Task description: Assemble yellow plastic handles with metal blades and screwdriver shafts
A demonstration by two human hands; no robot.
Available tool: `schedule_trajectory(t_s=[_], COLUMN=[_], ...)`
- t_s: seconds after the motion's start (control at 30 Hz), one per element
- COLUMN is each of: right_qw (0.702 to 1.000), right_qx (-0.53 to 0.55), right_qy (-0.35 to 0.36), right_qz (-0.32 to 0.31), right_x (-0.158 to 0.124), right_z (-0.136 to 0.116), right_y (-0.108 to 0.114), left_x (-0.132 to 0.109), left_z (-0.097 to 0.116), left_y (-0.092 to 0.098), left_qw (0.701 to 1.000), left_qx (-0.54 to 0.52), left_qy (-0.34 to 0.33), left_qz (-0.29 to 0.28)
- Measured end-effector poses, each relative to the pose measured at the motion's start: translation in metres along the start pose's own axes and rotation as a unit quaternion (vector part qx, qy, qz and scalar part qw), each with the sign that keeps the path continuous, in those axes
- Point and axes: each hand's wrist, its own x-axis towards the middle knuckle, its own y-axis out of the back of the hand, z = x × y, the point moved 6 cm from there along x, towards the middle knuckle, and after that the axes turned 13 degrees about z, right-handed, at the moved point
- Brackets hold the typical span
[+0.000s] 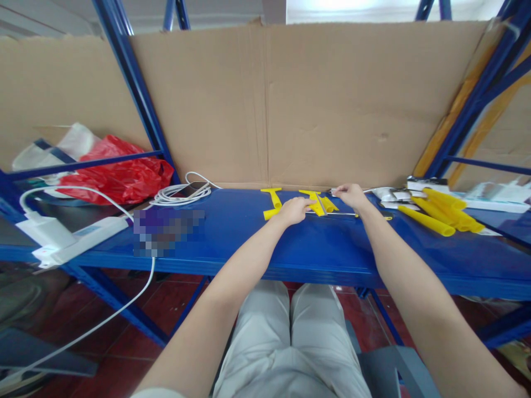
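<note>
Blue shelving (232, 237) is backed by cardboard (332, 99); a yellow T-shaped piece (318, 204) is placed between the left hand (294, 211), the nearer, and the right hand (350, 194), its stem slanted from far left to near right; whether anything is grasped by either's fingers cannot be told
</note>
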Motion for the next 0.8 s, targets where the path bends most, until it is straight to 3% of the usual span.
schedule_trajectory(t_s=[0.1, 0.27, 0.8], right_qw=[0.995, 0.988, 0.99], right_qx=[0.091, 0.138, 0.116], right_qy=[0.004, 0.011, 0.024], right_qz=[-0.042, -0.067, -0.079], right_x=[-0.012, -0.023, -0.022], right_z=[-0.017, -0.025, -0.02], right_y=[-0.018, -0.031, -0.035], left_x=[0.0, 0.0, -0.001], left_z=[0.002, 0.006, 0.013], left_y=[0.001, 0.003, 0.002], left_qw=[1.0, 1.0, 0.997], left_qx=[0.003, -0.002, 0.031], left_qy=[-0.001, -0.014, -0.064], left_qz=[-0.005, 0.0, 0.013])
